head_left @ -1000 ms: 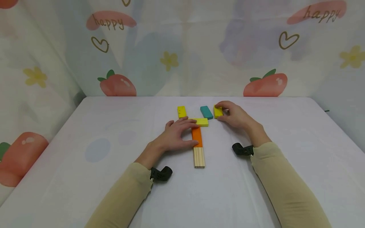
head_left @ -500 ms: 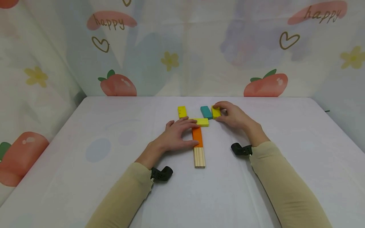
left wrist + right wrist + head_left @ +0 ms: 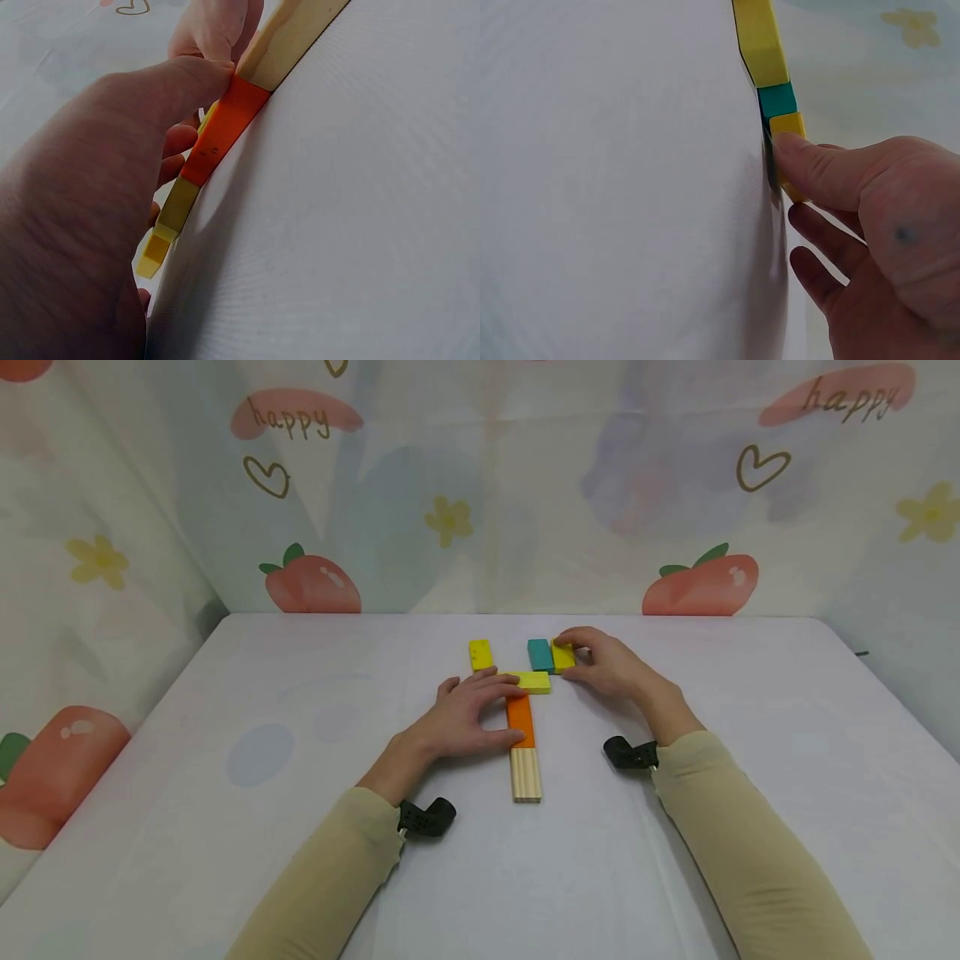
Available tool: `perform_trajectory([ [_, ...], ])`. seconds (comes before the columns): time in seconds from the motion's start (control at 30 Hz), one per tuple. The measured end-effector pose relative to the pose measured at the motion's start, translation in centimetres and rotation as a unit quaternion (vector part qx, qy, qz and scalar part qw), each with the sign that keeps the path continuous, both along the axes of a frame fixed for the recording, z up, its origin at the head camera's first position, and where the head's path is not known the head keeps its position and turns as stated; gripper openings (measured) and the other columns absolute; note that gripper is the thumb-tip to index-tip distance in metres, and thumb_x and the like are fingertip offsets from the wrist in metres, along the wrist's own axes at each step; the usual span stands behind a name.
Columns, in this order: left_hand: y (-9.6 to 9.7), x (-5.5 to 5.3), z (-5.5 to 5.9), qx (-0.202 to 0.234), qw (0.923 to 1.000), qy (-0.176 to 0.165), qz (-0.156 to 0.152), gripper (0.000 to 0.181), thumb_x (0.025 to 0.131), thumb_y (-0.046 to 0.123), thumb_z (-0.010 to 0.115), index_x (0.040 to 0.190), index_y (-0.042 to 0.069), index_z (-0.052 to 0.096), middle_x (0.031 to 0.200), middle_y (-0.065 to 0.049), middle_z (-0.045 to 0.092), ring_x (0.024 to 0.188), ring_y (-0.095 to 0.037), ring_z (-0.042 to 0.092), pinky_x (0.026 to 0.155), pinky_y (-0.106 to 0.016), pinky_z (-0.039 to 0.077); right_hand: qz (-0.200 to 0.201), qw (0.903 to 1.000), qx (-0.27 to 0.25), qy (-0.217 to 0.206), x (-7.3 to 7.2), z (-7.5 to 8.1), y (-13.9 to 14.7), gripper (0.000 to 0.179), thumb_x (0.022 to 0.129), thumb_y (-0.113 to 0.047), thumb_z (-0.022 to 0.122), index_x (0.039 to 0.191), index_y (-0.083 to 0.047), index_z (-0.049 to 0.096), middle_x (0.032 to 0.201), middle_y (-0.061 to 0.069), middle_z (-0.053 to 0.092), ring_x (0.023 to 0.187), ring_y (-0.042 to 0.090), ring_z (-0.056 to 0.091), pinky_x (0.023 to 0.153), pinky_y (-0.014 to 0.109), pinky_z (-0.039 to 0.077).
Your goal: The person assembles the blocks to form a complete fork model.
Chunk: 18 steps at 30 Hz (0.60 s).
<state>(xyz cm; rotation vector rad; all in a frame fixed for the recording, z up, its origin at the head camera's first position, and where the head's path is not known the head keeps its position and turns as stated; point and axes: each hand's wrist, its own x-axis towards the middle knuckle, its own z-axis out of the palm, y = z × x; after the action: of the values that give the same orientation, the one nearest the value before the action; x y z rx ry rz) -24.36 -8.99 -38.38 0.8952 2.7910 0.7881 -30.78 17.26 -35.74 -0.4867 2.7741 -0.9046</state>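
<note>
My right hand (image 3: 618,667) pinches a yellow block (image 3: 562,658) between thumb and fingers, against the right side of a teal block (image 3: 539,654). A yellow-green block (image 3: 536,682) lies crosswise just below the teal one, its left part hidden under my left fingers. From it an orange block (image 3: 521,720) runs toward me, followed by a plain wooden block (image 3: 526,775). My left hand (image 3: 467,720) rests on the row, thumb on the orange block near its joint with the wood, fingers extended over the yellow-green one. The left wrist view shows that thumb (image 3: 214,75).
Another yellow block (image 3: 480,654) lies beyond my left fingertips, left of the teal one. The white table cloth (image 3: 645,877) spreads around the blocks, and a patterned curtain (image 3: 510,552) rises behind the far edge. Both wrists carry black cameras.
My right hand has slid the yellow block left until it meets the teal block, which has turned a little straighter. The left hand has stayed in place.
</note>
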Motion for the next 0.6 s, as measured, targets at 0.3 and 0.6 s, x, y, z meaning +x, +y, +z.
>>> perform_trajectory([
  [0.3,-0.07,-0.08,-0.02,0.000,1.0000,-0.001,-0.003,0.059,0.092,0.053,0.066,0.146,0.027,0.058,0.158,0.006,0.046,0.155,-0.022,0.022,0.120,-0.062,0.012,0.004,1.0000,0.004,0.002,-0.15,0.07,-0.48,0.050,0.099,-0.008,0.066,0.146,-0.002,0.050,0.159,0.020,0.038,0.144,0.041,0.037,0.120,0.057,0.027],
  [0.6,-0.04,-0.03,-0.05,0.002,1.0000,0.001,0.000,0.059,0.092,0.053,0.067,0.145,0.028,0.058,0.158,0.007,0.046,0.155,-0.021,0.022,0.119,-0.061,0.012,0.010,0.9999,0.002,0.004,-0.27,0.09,-0.79,0.050,0.099,-0.006,0.065,0.146,-0.001,0.050,0.158,0.020,0.039,0.144,0.041,0.037,0.119,0.056,0.028],
])
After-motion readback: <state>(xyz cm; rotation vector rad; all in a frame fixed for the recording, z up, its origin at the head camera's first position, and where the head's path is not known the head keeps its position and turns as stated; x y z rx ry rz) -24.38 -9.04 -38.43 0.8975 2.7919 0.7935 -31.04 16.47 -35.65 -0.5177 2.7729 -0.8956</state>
